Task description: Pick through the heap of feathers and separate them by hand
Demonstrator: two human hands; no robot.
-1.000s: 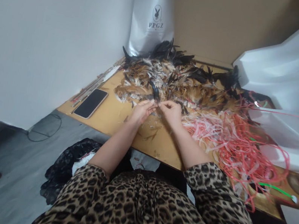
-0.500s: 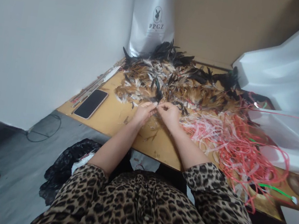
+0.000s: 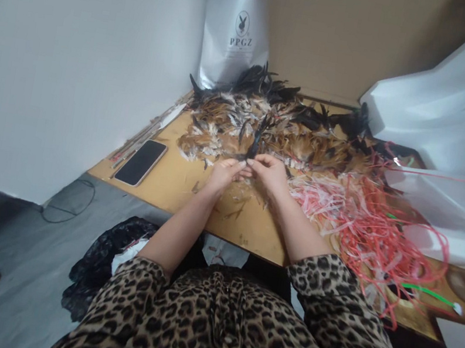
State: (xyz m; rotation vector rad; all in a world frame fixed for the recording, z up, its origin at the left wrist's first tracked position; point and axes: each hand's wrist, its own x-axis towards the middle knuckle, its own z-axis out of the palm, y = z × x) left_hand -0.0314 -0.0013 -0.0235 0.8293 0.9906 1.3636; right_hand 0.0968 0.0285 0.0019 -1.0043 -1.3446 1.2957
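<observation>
My left hand [image 3: 224, 174] and my right hand [image 3: 271, 174] meet fingertip to fingertip over the near side of the table. Between them, the pinched fingers hold dark feathers [image 3: 256, 141] by the lower end, the tips pointing up and away from me. How many are in the pinch I cannot make out. Just beyond lies a wide pile of brown, white and black feathers [image 3: 308, 145]. To the right of my right hand spreads a tangle of pink and white plastic strips [image 3: 366, 226].
A phone [image 3: 141, 162] lies on the left of the yellow table [image 3: 180, 189]. Behind the feathers stands a silvery-white bag [image 3: 232, 67]. White moulded plastic [image 3: 448, 109] borders the right side. A black plastic bag [image 3: 104, 259] sits below the front edge.
The dark feathers in my fingers now stand more upright and lean right instead of left. My right hand has shifted slightly right and turned over the left fingertips.
</observation>
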